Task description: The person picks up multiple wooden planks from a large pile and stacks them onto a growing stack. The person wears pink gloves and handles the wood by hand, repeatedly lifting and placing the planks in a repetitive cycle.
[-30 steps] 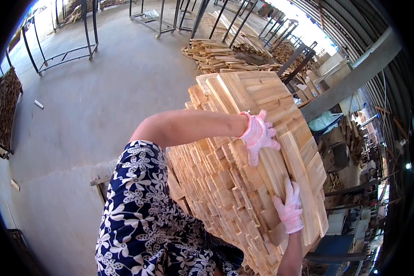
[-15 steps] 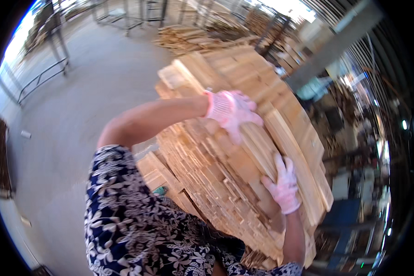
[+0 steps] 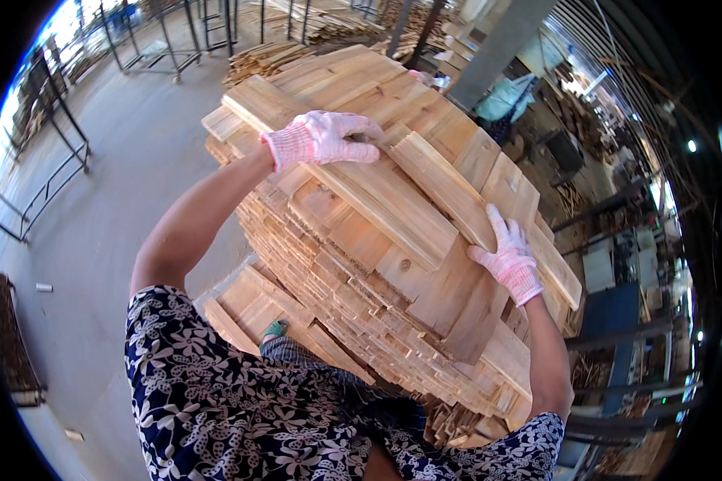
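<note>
My left hand (image 3: 325,138), in a pink-and-white knit glove, reaches over a long pale wooden board (image 3: 377,204) on top of a tall stack. Its fingers stretch right with the thumb apart, the tips close to the far end of a second, narrower board (image 3: 443,188). At that board's near end rests my right hand (image 3: 509,260), gloved alike. Its fingers and thumb are spread against the board's end and edge. Beneath lies the stack of boards (image 3: 329,264), its uneven ends facing me. How firmly either hand presses cannot be made out.
Lower boards (image 3: 253,301) lie beside my foot (image 3: 275,329) at the stack's base. Grey concrete floor (image 3: 136,184) stretches left, with metal frames (image 3: 60,172) along it. A concrete post (image 3: 497,52) and a light-green bundle (image 3: 505,98) stand beyond the stack.
My view has shifted, and the stack shows lower and more to the left. My hands have moved farther apart; the left now lies nearer the stack's far-left side, and the two top boards show separately.
</note>
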Demonstrator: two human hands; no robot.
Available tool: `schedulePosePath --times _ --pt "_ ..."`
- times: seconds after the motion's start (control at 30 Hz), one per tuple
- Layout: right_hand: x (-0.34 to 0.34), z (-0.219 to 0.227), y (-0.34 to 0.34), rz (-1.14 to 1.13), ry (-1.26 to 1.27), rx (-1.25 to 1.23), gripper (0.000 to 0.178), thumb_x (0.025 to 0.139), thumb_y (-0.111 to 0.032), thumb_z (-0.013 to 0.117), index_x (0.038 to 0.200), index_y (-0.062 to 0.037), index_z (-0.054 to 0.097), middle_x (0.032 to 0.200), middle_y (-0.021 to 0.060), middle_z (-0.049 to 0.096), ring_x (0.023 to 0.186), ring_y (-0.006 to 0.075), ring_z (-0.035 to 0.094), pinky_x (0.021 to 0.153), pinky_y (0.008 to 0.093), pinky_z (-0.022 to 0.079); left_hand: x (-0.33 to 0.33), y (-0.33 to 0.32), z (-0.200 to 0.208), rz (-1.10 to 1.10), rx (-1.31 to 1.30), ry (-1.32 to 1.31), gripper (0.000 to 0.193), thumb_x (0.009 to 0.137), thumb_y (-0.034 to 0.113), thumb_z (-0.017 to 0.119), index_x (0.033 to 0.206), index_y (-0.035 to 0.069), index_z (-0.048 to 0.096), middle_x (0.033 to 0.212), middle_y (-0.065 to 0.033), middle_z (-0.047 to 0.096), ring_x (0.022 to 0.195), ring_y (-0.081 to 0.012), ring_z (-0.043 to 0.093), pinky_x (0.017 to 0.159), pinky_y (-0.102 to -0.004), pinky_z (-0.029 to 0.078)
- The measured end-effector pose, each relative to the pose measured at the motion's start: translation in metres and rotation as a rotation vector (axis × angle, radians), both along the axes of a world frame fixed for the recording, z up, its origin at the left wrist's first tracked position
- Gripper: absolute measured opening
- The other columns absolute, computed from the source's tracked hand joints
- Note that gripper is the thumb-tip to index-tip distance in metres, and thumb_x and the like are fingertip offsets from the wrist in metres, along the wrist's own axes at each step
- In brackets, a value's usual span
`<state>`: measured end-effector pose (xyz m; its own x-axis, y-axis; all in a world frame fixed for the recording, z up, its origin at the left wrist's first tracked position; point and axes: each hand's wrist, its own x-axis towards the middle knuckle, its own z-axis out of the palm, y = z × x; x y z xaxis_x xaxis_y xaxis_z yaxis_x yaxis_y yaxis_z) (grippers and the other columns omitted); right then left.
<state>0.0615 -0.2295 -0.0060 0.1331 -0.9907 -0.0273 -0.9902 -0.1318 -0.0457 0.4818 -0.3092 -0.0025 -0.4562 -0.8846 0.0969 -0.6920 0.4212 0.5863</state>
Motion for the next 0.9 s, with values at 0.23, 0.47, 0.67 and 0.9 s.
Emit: schedulePosePath --times 0.23,0.47,0.67,0.9 --pt "-0.005 0.018 -0.06 0.038 -0.169 -0.171 0.103 0.074 -0.043 0.086 0.16 -0.0269 0.032 0.148 0.0306 0.042 0.136 0.047 0.045 0.115 0.0496 0.039 -0.001 0.005 -0.003 -0.011 -0.117 0.192 0.062 0.09 0.049 0.074 0.136 0.008 0.062 0.132 -0.0124 0.064 0.117 -0.0261 0.067 0.101 -0.0375 0.052" --pt "0.085 0.075 -0.185 0.145 -0.06 -0.266 0.102 0.074 -0.041 0.088 0.159 -0.0236 0.036 0.135 0.0213 0.051 0.127 0.0403 0.051 0.109 0.0457 0.043 0.042 0.028 0.018 -0.009 -0.458 0.489 0.056 0.087 0.032 0.08 0.133 0.005 0.063 0.124 -0.0153 0.064 0.109 -0.0316 0.065 0.093 -0.0398 0.055" --pt "0.118 0.046 -0.282 0.237 0.009 -0.151 0.1 0.074 -0.033 0.085 0.159 -0.015 0.035 0.137 0.0216 0.05 0.13 0.0399 0.047 0.114 0.0446 0.038 0.175 0.031 0.003 0.48 -0.779 0.511 0.063 0.075 0.021 0.084 0.132 0.003 0.063 0.123 -0.0165 0.065 0.111 -0.0326 0.065 0.097 -0.0401 0.054" --pt "0.118 0.039 -0.293 0.302 -0.135 0.043 0.103 0.077 -0.045 0.081 0.16 -0.0082 0.033 0.144 0.0203 0.046 0.136 0.0362 0.043 0.116 0.0439 0.034 0.198 0.029 -0.08 0.311 -0.316 0.781 0.062 0.085 0.034 0.079 0.13 -0.005 0.061 0.128 -0.0233 0.061 0.125 -0.042 0.057 0.109 -0.0491 0.045"
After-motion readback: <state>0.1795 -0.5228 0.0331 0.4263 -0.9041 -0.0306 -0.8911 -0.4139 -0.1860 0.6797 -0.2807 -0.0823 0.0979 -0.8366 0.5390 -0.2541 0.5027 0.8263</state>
